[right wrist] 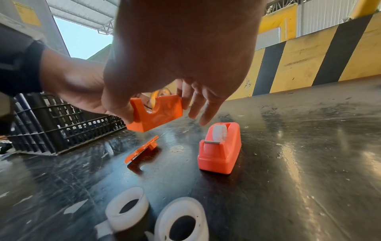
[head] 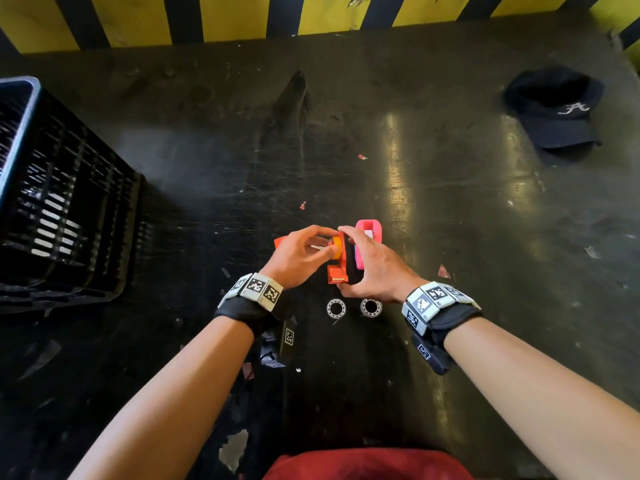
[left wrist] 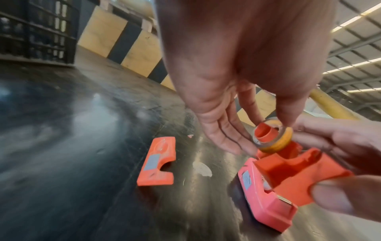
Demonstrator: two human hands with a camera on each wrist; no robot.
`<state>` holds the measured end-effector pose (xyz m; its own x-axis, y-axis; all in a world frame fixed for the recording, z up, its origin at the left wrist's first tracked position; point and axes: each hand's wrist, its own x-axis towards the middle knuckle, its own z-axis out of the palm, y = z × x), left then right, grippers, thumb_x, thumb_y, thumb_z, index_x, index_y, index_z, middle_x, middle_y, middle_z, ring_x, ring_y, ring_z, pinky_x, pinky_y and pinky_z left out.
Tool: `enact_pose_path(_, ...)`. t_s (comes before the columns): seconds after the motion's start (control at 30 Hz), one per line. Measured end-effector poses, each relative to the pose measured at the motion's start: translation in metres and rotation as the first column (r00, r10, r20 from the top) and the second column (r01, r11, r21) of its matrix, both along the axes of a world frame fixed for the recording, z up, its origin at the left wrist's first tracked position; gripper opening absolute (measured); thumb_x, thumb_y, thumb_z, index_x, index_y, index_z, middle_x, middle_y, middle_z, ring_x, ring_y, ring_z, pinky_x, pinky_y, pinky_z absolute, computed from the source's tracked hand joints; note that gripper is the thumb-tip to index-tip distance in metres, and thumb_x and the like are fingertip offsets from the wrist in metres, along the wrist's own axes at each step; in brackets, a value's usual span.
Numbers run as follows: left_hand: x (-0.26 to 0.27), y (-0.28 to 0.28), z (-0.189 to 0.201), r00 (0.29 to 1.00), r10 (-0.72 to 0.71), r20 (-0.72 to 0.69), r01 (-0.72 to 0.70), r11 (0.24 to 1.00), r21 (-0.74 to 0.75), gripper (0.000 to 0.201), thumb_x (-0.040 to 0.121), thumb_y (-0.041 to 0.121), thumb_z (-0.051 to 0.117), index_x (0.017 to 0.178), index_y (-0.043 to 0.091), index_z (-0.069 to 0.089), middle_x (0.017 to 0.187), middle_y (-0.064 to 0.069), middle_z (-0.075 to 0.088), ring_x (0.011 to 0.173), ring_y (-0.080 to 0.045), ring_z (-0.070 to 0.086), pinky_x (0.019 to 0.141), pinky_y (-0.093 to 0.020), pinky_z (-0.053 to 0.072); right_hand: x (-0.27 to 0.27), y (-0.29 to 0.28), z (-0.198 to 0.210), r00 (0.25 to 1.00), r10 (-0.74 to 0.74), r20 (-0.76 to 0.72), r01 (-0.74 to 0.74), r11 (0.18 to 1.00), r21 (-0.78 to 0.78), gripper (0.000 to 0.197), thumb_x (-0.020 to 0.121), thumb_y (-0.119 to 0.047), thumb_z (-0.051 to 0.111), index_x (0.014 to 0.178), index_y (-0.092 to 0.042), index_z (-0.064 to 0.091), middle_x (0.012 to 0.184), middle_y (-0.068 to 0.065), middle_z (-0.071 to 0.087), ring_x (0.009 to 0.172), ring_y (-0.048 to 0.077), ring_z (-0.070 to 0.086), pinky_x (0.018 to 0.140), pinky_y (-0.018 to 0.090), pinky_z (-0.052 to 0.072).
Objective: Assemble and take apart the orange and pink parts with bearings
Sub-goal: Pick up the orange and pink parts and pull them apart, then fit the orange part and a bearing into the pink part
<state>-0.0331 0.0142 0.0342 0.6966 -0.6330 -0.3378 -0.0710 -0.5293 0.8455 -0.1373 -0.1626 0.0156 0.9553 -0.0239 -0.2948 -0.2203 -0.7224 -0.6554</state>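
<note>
My right hand (head: 360,261) grips an orange dispenser body (head: 337,268) between thumb and fingers, lifted off the table; the right wrist view shows it (right wrist: 158,112) tilted. My left hand (head: 327,244) pinches a yellow roll (left wrist: 272,136) on an orange hub, right at the body's top slot. A pink dispenser (head: 369,233) holding a white roll stands on the table just behind and to the right. An orange flat side panel (left wrist: 158,161) lies on the table, left of the hands. Two white ring bearings (head: 336,308) (head: 371,307) lie near my wrists.
A black slatted crate (head: 59,202) stands at the left of the dark table (head: 450,202). At the far right lies a black cap (head: 554,109). The yellow-and-black striped wall (head: 242,15) borders the far edge. Small red scraps (head: 443,271) dot the surface.
</note>
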Motion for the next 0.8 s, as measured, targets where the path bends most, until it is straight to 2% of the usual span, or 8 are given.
enact_pose_path(0.13,-0.009,0.021,-0.007,0.989,0.108,0.101,-0.115,0.991,0.069,0.027,0.092,0.026,0.072,0.120,0.026,0.070,0.106,0.006,0.074,0.087,-0.003,0.072,0.069,-0.010,0.054,-0.009,-0.005,0.002,0.999,-0.033,-0.029,0.033,0.999,-0.019,0.109,0.070,-0.038,0.086,0.158,-0.025,0.023,0.148,0.009,0.051,0.125,0.032,0.057,0.100,0.043,0.050)
enact_pose_path(0.2,-0.017,0.035,-0.017,0.973,-0.026,0.229,-0.031,0.970,0.240,0.031,0.087,0.027,0.076,0.117,0.027,0.071,0.111,0.003,0.071,0.093,-0.010,0.071,0.083,-0.023,0.060,-0.014,-0.008,0.002,0.998,-0.051,-0.041,0.050,0.998,-0.024,0.109,0.070,-0.037,0.086,0.157,-0.026,0.022,0.153,0.009,0.048,0.130,0.033,0.055,0.104,0.047,0.049)
enact_pose_path(0.27,-0.028,0.048,-0.030,0.934,-0.228,0.275,0.081,0.885,0.458,0.037,0.084,0.029,0.075,0.120,0.029,0.070,0.122,-0.001,0.066,0.106,-0.021,0.068,0.093,-0.039,0.058,-0.017,-0.010,0.001,0.997,-0.060,-0.041,0.059,0.998,-0.026,0.109,0.070,-0.038,0.085,0.157,-0.027,0.022,0.155,0.009,0.046,0.132,0.033,0.054,0.105,0.050,0.049)
enact_pose_path(0.37,-0.038,0.062,-0.043,0.907,-0.318,0.275,0.096,0.793,0.601,0.045,0.086,0.035,0.072,0.131,0.033,0.062,0.140,-0.002,0.058,0.121,-0.025,0.061,0.096,-0.043,0.055,-0.021,-0.010,0.001,0.997,-0.065,-0.041,0.064,0.998,-0.025,0.108,0.070,-0.039,0.086,0.157,-0.027,0.021,0.156,0.009,0.045,0.134,0.033,0.054,0.106,0.051,0.049)
enact_pose_path(0.53,-0.048,0.054,-0.046,0.798,-0.428,0.424,0.125,0.806,0.579,0.051,0.090,0.035,0.069,0.138,0.027,0.056,0.140,-0.006,0.055,0.124,-0.028,0.056,0.098,-0.045,0.053,-0.029,-0.009,-0.002,0.996,-0.070,-0.051,0.068,0.997,-0.030,0.109,0.071,-0.038,0.086,0.158,-0.026,0.021,0.157,0.011,0.045,0.136,0.034,0.052,0.107,0.050,0.048)
enact_pose_path(0.67,-0.051,0.028,-0.045,0.716,-0.641,0.279,0.411,0.708,0.574,0.063,0.089,0.026,0.072,0.146,0.037,0.049,0.146,-0.003,0.051,0.129,-0.024,0.055,0.105,-0.045,0.051,-0.031,-0.010,-0.003,0.997,-0.069,-0.045,0.068,0.997,-0.021,0.109,0.071,-0.039,0.085,0.158,-0.026,0.021,0.158,0.011,0.044,0.137,0.033,0.051,0.108,0.049,0.047)
enact_pose_path(0.73,-0.054,0.017,-0.049,0.679,-0.699,0.224,0.476,0.651,0.591,0.063,0.091,0.022,0.072,0.147,0.039,0.048,0.146,-0.002,0.051,0.129,-0.024,0.055,0.103,-0.046,0.052,-0.032,-0.013,-0.004,0.997,-0.068,-0.046,0.067,0.998,-0.021,0.110,0.072,-0.039,0.086,0.159,-0.025,0.020,0.161,0.011,0.041,0.140,0.033,0.049,0.110,0.048,0.046)
enact_pose_path(0.8,-0.054,0.013,-0.054,0.680,-0.696,0.232,0.480,0.661,0.577,0.056,0.092,0.021,0.071,0.142,0.039,0.054,0.141,-0.001,0.055,0.126,-0.024,0.058,0.100,-0.046,0.055,-0.034,-0.016,-0.004,0.997,-0.069,-0.040,0.068,0.997,-0.026,0.110,0.073,-0.039,0.085,0.159,-0.024,0.018,0.162,0.011,0.039,0.141,0.033,0.048,0.110,0.048,0.046)
